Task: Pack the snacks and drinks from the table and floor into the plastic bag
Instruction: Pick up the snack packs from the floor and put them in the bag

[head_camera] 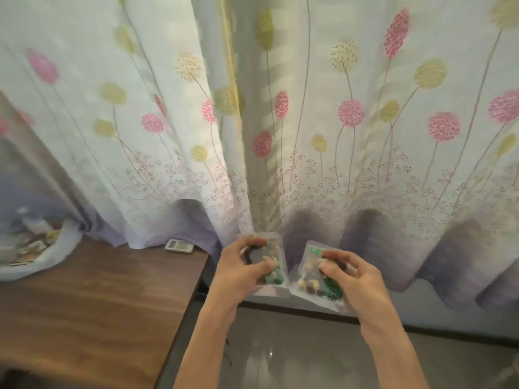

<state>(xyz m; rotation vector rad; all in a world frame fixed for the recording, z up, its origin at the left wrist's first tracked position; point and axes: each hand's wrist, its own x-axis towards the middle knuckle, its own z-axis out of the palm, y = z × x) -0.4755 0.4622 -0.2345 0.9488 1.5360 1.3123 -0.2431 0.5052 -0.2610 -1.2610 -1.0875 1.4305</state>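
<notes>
I see open air over the floor (295, 357) near centre, w/ room to pass. Curtain (337, 136) walls off the far side. Table (84, 304) top mostly bare on left; plastic bag (36, 248) blocks far-left corner, small remote (179, 245) at far edge.

Soft daylight glows through the curtain (309, 122) above the hands (297, 273); everything is motion-blurred, edges bowed by wide-angle distortion.

I see 2 clear snack packs with nuts inside, held up side by side: the left snack pack (273, 265) at 9 o'clock of the right snack pack (314, 276), edges almost touching.

The plastic bag (36, 248), partly full, sits far off at 9 o'clock.
</notes>
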